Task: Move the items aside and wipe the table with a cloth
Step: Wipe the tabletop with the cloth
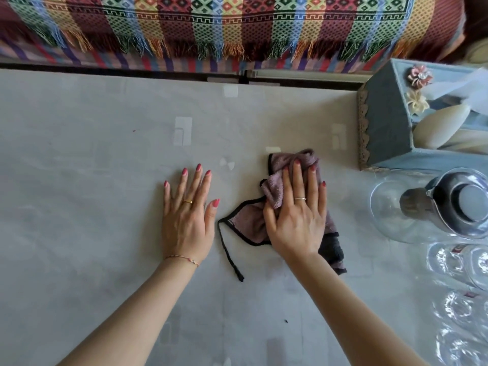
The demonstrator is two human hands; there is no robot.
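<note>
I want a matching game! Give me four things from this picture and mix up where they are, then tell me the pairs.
Things:
1. cloth
2. left hand
3. blue box
4. glass jug

Places:
A. lying flat on the bare table
B. far right corner, with fabric flowers on it
C. under the right hand
D. right edge, just in front of the blue box

Pairs: 1-C, 2-A, 3-B, 4-D

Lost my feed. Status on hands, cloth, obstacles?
Left hand flat on table. Right hand pressing cloth. Jug, glasses, box aside, right.
</note>
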